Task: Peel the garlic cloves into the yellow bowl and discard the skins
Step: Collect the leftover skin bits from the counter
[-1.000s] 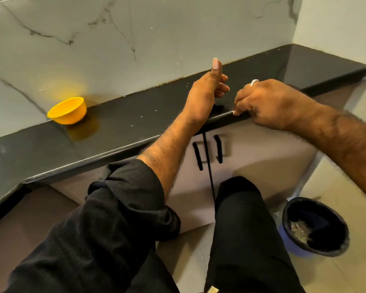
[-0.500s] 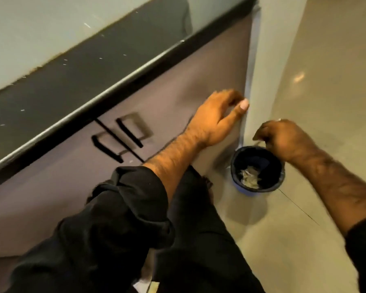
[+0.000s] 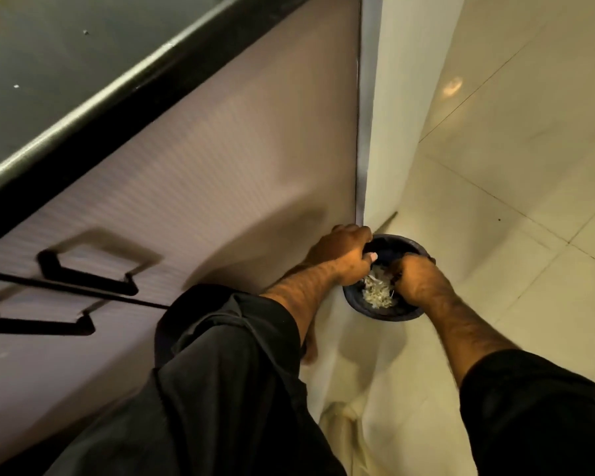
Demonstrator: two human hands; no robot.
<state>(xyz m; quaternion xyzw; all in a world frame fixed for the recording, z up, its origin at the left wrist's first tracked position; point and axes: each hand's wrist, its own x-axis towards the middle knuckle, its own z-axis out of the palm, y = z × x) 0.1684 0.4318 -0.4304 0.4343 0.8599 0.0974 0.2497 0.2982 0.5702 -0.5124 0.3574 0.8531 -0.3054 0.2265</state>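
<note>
My left hand (image 3: 346, 257) is curled over the far-left rim of the dark bin (image 3: 368, 309) on the floor, thumb pointing in over the opening, while my right hand (image 3: 414, 278) hangs over its right side with the fingers bunched downward; I cannot tell whether they still pinch any skin. The garlic skins (image 3: 378, 292) lie in a pale heap at the bottom of the bin, which sits in the corner where the cabinet (image 3: 220, 166) meets the wall. The yellow bowl is out of view. To finish this step well, I judge I should rub my fingertips together low inside the bin, since the papery flakes cling and drift, and check both palms before lifting away.
</note>
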